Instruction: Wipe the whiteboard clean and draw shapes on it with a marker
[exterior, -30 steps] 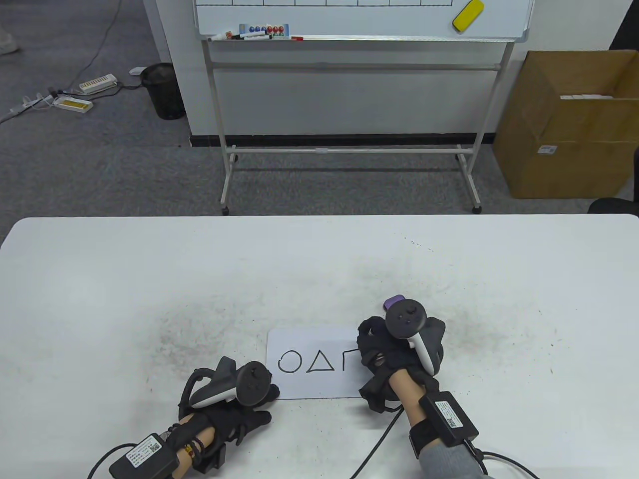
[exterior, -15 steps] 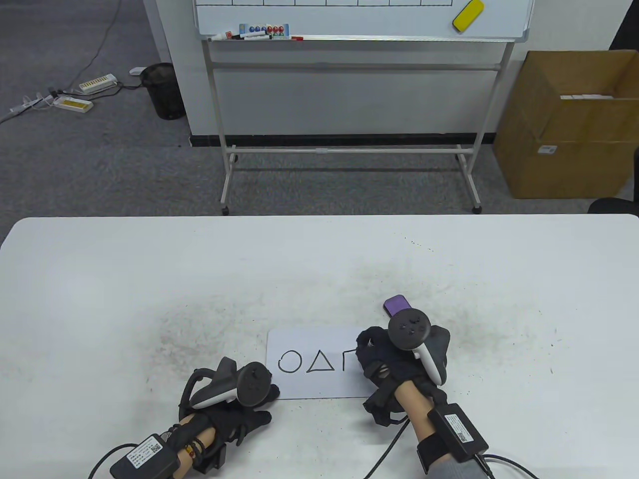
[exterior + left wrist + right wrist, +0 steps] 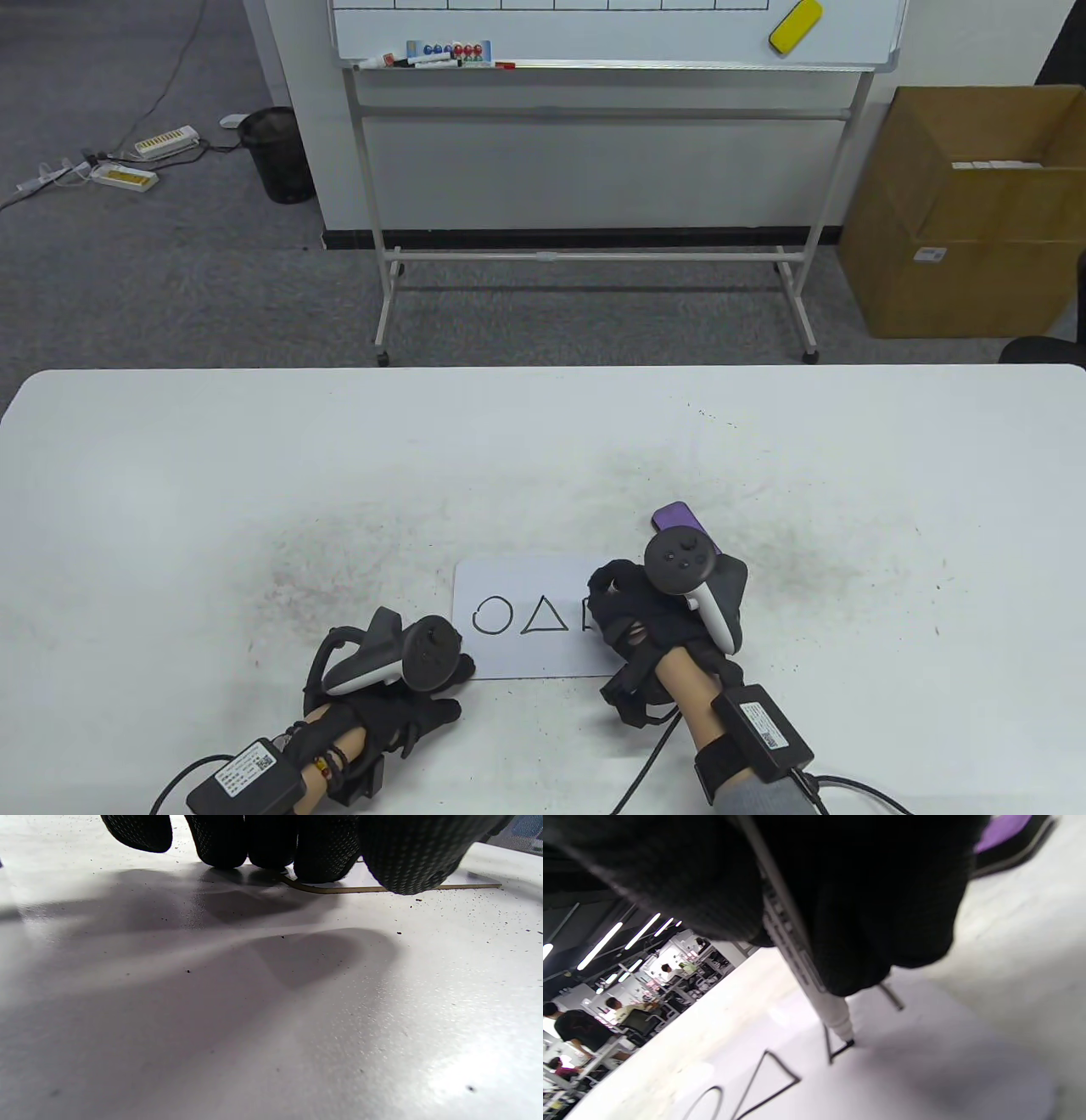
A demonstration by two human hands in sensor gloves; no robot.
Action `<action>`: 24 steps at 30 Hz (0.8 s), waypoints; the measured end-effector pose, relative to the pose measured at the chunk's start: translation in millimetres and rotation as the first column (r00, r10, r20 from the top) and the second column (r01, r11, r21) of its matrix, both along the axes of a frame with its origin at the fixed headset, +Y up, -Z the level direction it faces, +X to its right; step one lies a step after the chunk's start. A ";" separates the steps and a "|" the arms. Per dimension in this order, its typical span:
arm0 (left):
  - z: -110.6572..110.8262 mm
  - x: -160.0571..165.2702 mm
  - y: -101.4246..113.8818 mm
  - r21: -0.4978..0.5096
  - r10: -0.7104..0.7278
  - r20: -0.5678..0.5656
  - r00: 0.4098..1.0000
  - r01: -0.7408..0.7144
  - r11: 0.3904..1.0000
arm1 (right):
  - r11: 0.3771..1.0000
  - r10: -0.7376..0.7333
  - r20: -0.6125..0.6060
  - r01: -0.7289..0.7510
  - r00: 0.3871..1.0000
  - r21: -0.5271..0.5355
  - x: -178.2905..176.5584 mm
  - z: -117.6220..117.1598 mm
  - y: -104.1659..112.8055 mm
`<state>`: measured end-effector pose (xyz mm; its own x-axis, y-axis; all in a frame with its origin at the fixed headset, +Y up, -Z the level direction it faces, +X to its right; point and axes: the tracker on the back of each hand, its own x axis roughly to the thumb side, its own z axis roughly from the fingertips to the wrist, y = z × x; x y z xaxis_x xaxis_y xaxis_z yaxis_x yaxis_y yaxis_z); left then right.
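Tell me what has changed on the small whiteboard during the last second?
The right hand, holding the marker, slid left over the whiteboard, adding a bottom stroke to the third shape. More of the purple eraser shows. The left hand, circle and triangle stayed.

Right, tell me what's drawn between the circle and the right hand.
A triangle sits between the circle and the right hand, plus the unfinished square's left side; table view shows it.
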<state>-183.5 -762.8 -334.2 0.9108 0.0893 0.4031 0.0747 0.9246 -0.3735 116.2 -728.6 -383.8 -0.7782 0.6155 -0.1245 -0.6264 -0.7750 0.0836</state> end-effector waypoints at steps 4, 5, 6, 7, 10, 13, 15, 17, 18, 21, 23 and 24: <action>-0.1 0.1 0.1 0.000 0.001 0.000 1.000 -0.001 1.000 | 1.000 -0.012 0.038 0.013 0.999 -0.013 13.4 2.8 -0.4; 0.0 0.2 0.1 0.000 0.000 0.000 1.000 0.000 1.000 | 1.000 -0.020 0.043 0.020 0.999 -0.009 14.9 3.7 -1.1; 0.0 0.2 0.1 0.001 -0.001 0.000 1.000 0.001 1.000 | 1.000 -0.026 0.045 0.026 0.999 -0.005 16.1 4.8 -1.8; 0.0 0.2 0.1 0.002 -0.001 0.000 1.000 0.001 1.000 | 1.000 -0.027 0.046 0.027 0.999 -0.002 16.2 5.4 -2.0; 0.2 0.2 0.0 0.006 -0.001 0.000 1.000 0.001 1.000 | 1.000 -0.015 0.047 0.015 0.999 0.003 15.1 7.2 -1.0; 1.4 -0.1 -0.8 0.029 0.010 0.013 1.000 -0.010 1.000 | 0.995 -0.065 0.048 0.061 0.997 0.081 20.1 12.3 5.4; 0.9 -2.5 0.7 0.018 0.027 0.023 0.999 -0.027 0.999 | 0.974 -0.195 0.060 0.186 0.979 0.130 26.3 19.2 14.4; -0.6 -6.7 7.4 0.003 0.110 0.009 0.994 -0.110 0.994 | 0.955 -0.255 0.059 0.241 0.965 0.172 31.4 26.6 21.5; -1.2 -9.7 14.3 0.025 0.158 -0.011 0.987 -0.158 0.987 | 0.946 -0.275 0.051 0.261 0.960 0.191 34.2 31.0 23.2; -1.4 -20.4 36.5 0.166 0.224 -0.068 0.972 -0.211 0.963 | 0.921 -0.345 0.041 0.329 0.938 0.208 39.7 38.6 19.8; -1.9 -33.1 52.1 0.293 0.259 -0.113 0.959 -0.217 0.931 | 0.888 -0.418 0.034 0.401 0.908 0.223 44.5 40.4 14.8; -2.9 -41.8 58.6 0.356 0.270 -0.153 0.951 -0.202 0.912 | 0.870 -0.453 0.030 0.434 0.891 0.235 47.0 40.7 13.0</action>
<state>-225.3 -704.2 -337.1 0.9428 0.2031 0.2641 -0.2036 0.9787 -0.0261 163.1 -715.6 -343.0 -0.4095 0.9123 -0.0001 -0.9058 -0.4066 -0.1195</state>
